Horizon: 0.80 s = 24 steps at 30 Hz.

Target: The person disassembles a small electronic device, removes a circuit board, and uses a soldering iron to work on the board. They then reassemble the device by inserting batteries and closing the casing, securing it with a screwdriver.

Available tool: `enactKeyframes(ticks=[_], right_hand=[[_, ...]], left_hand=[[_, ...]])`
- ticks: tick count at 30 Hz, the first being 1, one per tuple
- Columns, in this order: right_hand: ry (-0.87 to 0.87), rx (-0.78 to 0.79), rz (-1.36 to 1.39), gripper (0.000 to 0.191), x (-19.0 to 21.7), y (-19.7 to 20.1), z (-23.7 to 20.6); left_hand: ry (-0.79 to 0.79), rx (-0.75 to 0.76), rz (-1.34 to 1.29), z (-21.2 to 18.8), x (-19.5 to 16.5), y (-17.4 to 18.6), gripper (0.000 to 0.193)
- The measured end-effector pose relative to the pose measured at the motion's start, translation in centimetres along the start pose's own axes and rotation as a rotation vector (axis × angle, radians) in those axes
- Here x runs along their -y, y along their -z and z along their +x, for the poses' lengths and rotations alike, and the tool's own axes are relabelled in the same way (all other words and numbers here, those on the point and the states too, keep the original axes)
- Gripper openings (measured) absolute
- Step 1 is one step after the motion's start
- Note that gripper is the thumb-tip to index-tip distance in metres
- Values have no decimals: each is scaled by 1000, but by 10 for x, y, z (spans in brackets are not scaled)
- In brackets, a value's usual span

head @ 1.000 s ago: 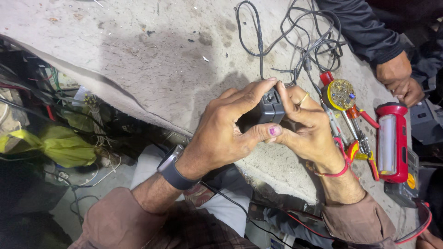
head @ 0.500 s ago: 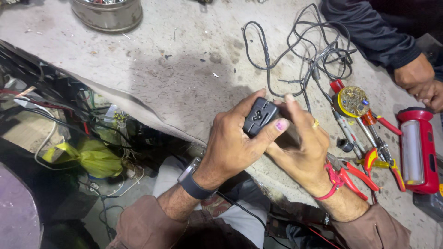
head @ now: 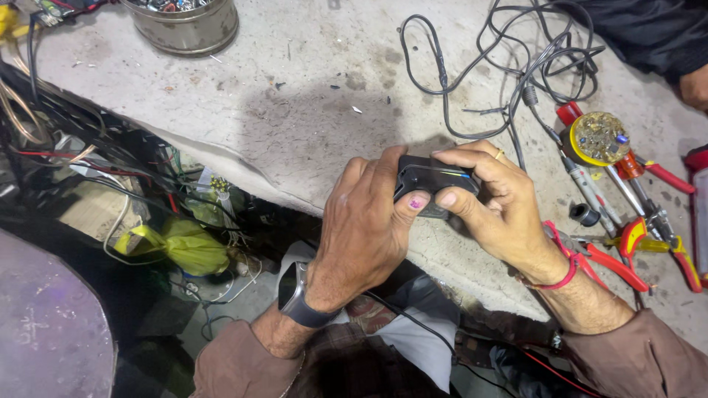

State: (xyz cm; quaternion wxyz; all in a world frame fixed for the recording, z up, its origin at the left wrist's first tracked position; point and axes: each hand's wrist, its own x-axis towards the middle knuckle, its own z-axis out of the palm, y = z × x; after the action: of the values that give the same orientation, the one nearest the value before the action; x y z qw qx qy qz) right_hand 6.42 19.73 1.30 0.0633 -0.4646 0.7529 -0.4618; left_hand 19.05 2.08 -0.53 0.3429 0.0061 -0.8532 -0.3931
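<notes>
Metal bowl [head: 183, 28] far up-left of hands, on the bench [head: 295, 110]. Yellow bag [head: 181, 247] down-left, below bench edge. L hand [head: 365, 228] w/ watch, fingers curled tight on small black box [head: 431, 184]; R hand [head: 494, 206] grips its other end, thumb pressed on front. Box sits btwn both hands, over bench edge. Black cable [head: 509, 59] above R hand. Pliers [head: 612, 258] just right of R wrist.

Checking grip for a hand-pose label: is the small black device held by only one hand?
No, both the left hand and the right hand grip the small black device from either side.
</notes>
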Motion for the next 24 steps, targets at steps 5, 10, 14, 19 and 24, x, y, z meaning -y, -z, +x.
enactKeyframes(ticks=[5, 10, 14, 19, 24], right_hand=[[59, 48, -145, 64, 5, 6, 2], [-18, 154, -156, 106, -3, 26, -4], [14, 91, -380, 82, -17, 25, -7], [-17, 14, -344, 42, -33, 22, -3], [166, -85, -364, 26, -41, 27, -4]], left_hand=[[-47, 86, -76, 4, 3, 7, 61], [75, 193, 79, 12, 11, 18, 43], [-24, 204, 159, 30, 18, 21, 32], [-235, 390, 317, 67, 27, 11, 41], [-229, 590, 168, 82, 19, 2, 51]])
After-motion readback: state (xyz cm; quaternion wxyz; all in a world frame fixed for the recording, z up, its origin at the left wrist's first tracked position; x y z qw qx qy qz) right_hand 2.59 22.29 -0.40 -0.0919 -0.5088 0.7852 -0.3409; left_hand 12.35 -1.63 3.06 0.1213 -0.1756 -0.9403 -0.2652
